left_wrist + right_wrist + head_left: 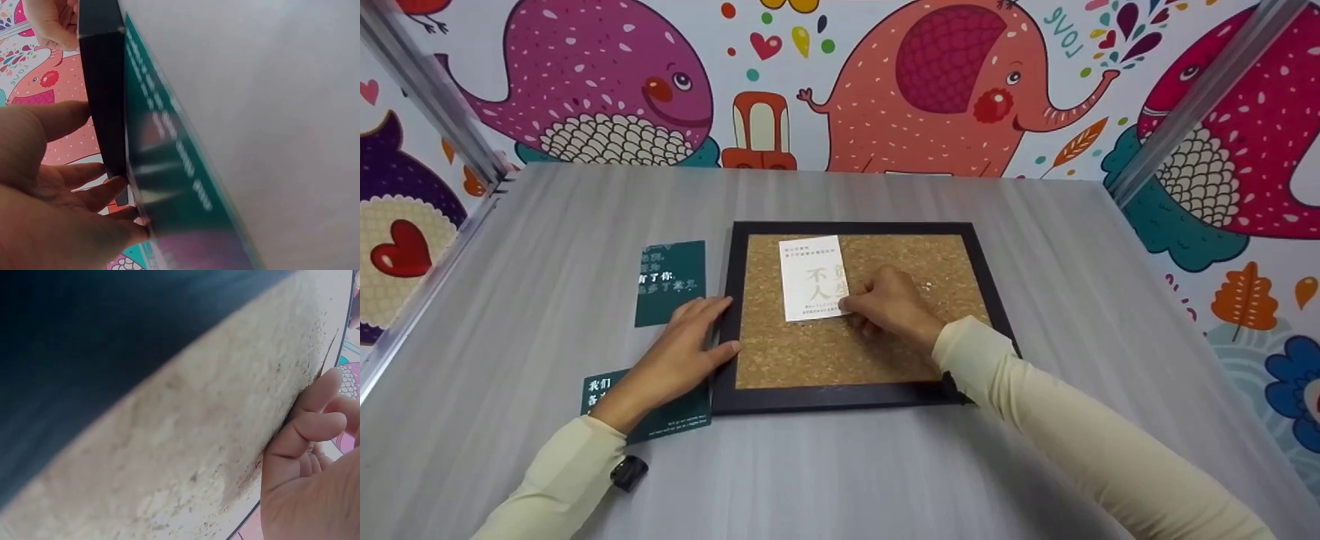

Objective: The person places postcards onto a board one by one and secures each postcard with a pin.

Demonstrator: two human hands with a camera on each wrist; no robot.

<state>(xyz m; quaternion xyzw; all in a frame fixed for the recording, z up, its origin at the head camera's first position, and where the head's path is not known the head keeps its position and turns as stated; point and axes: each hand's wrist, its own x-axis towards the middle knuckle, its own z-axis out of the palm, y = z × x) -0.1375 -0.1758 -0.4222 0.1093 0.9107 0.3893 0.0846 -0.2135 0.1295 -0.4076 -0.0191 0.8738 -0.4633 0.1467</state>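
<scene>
A cork board (795, 360) in a black frame (847, 397) lies on the table. Near its upper left, a white card (802, 285) with gold and grey print is against the cork. My right hand (892, 304) pinches this card at its lower right corner, hiding that corner. In the right wrist view, the thumb and curled fingers of the right hand (309, 450) are close against the cork. My left hand (679, 352) touches the frame's left edge with relaxed fingers. The left wrist view shows these fingertips along the side of the black frame (104, 84).
Left of the board lies a dark green card (671, 259) with white lettering. A second green card (686, 420) lies nearer, partly under the left forearm. The grey table (825, 480) meets walls printed with cartoon animals, with metal posts (1192, 112) at the corners.
</scene>
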